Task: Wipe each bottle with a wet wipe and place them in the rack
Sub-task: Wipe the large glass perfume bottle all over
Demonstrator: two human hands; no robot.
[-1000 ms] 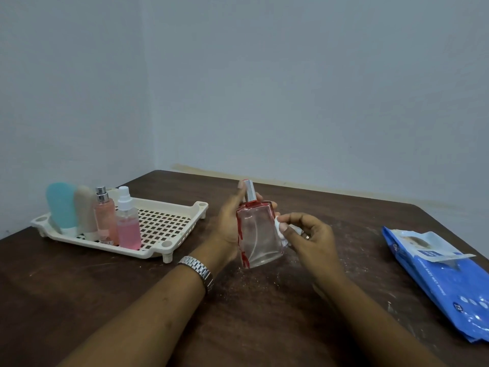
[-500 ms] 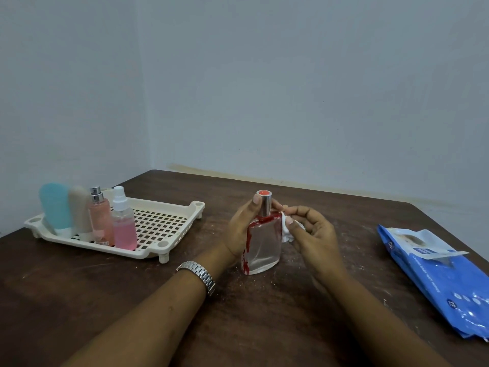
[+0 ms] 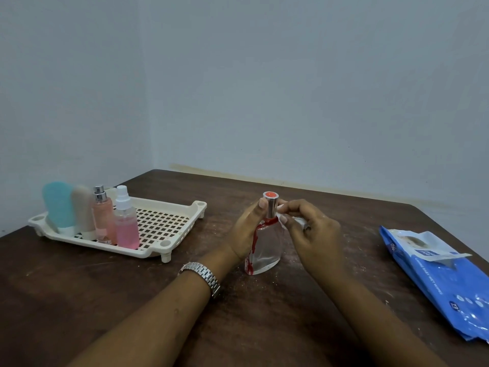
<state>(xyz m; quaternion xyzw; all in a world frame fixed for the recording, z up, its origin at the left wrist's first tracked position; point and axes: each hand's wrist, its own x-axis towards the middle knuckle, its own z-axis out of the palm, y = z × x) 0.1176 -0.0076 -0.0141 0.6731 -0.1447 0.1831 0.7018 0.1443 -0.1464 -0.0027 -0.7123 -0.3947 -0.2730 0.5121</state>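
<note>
Fingers point(image 3: 262, 203) of the left hand point(image 3: 244, 234) curled round the clear, red-edged bottle point(image 3: 267, 247) — upright on the table point(image 3: 264, 313), between both hands. The right hand point(image 3: 315, 234) pinched a white wet wipe point(image 3: 300, 221) against its neck. Well apart on the left, the rack point(image 3: 169, 221) held four bottles point(image 3: 127, 223) — all standing.

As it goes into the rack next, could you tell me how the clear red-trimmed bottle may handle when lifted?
The clear bottle looks like glass, so probably fragile and heavy. Tall on a narrow base, it may tip if nudged. The wet wipe against it suggests slipperiness.
</note>
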